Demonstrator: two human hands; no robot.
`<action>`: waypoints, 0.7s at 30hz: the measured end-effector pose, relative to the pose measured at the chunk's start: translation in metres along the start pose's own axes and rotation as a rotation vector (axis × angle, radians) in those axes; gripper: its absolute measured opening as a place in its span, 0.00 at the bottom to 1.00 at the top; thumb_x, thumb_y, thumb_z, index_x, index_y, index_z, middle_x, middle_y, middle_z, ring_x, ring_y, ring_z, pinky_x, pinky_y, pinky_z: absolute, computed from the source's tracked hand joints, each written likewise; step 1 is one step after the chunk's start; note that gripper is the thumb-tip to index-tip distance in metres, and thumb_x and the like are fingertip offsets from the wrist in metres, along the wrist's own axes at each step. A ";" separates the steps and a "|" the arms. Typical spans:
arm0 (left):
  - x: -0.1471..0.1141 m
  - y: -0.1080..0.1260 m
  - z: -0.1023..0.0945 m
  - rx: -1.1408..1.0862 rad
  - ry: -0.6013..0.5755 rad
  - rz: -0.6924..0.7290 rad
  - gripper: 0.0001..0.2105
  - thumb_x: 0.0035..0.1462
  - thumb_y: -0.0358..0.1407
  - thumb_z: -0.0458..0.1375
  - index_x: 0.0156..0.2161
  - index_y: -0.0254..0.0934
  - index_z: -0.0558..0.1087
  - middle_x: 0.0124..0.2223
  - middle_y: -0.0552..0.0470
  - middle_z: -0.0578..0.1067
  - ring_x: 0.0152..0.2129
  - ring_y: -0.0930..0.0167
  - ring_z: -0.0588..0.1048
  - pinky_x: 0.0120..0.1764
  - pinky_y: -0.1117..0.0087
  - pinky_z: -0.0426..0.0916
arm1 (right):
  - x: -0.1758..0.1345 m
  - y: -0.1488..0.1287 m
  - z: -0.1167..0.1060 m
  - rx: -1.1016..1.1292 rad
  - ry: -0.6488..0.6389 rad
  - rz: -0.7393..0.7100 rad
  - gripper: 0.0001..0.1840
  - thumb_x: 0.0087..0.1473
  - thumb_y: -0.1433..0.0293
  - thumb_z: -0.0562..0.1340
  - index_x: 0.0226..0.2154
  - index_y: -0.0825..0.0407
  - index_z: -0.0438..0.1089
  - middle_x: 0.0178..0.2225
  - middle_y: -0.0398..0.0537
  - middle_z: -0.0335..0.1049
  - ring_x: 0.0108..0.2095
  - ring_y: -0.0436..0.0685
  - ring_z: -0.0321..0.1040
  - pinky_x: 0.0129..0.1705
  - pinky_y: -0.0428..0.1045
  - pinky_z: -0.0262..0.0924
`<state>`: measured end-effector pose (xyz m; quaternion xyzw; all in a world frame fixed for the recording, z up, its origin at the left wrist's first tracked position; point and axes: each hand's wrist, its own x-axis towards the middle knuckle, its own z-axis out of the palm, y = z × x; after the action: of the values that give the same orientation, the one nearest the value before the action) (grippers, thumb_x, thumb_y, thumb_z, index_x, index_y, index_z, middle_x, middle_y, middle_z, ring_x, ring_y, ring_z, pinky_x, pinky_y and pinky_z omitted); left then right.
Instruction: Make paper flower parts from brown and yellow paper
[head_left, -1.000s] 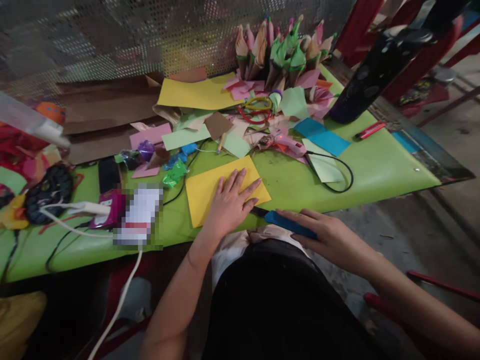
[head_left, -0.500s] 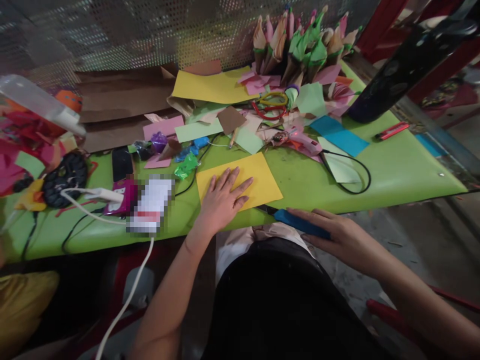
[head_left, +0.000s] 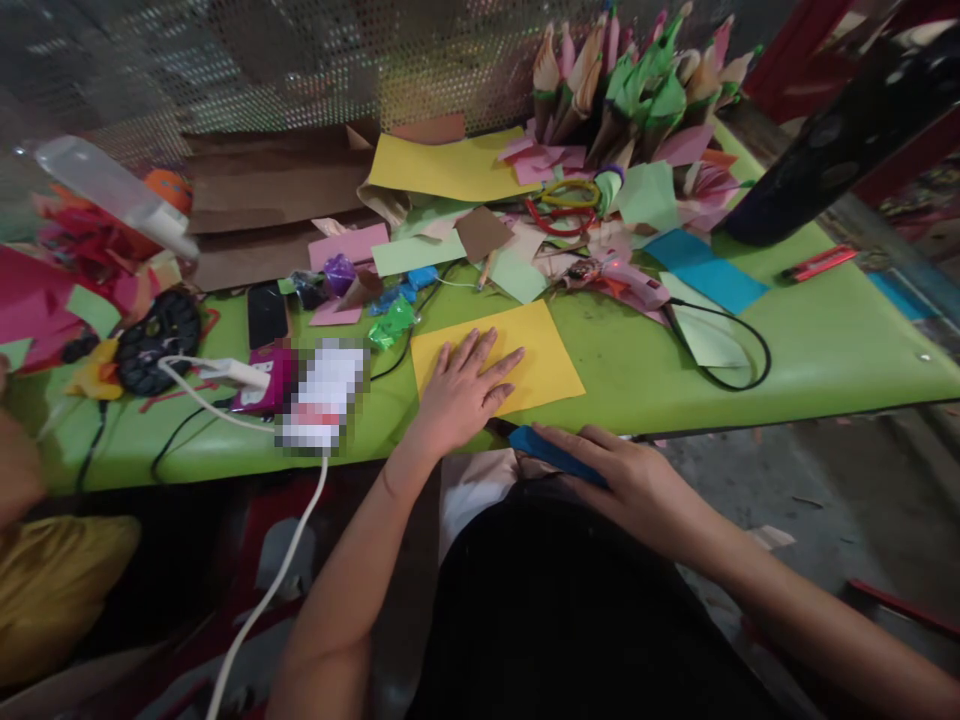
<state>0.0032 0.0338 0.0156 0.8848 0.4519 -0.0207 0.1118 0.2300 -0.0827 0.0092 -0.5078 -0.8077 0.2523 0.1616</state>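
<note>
My left hand (head_left: 463,388) lies flat with fingers spread on a sheet of yellow paper (head_left: 551,350), near the front edge of the green table. In my right hand (head_left: 630,480) is a blue-handled knife (head_left: 551,450), its dark blade pointing left. The blade tip is close to the paper's lower edge, by the heel of my left hand; whether it touches the paper I cannot tell. My right fingers lie along the handle and cover its rear end.
A phone (head_left: 324,395) with a white cable lies left of the paper. Behind are paper scraps, scissors (head_left: 562,215), a pink glue gun (head_left: 622,283) with a black cord and paper cones (head_left: 652,90). A dark bottle (head_left: 810,150) and red lighter (head_left: 821,264) are right; another person's arm (head_left: 19,460) shows left.
My right hand has moved the knife leftward along the paper's lower edge, toward my left hand. My left hand stays pressed on the paper. The whole view has shifted slightly.
</note>
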 end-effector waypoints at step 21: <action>-0.017 -0.040 0.000 0.100 0.007 -0.043 0.26 0.72 0.46 0.43 0.72 0.56 0.49 0.76 0.56 0.46 0.73 0.61 0.45 0.71 0.47 0.41 | 0.014 -0.013 0.012 0.035 -0.034 -0.054 0.29 0.64 0.68 0.56 0.66 0.43 0.62 0.38 0.49 0.76 0.32 0.57 0.77 0.32 0.49 0.71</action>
<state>-0.0393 0.0432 0.0103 0.8794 0.4697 -0.0426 0.0652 0.2085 -0.0779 0.0069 -0.4784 -0.8192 0.2708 0.1634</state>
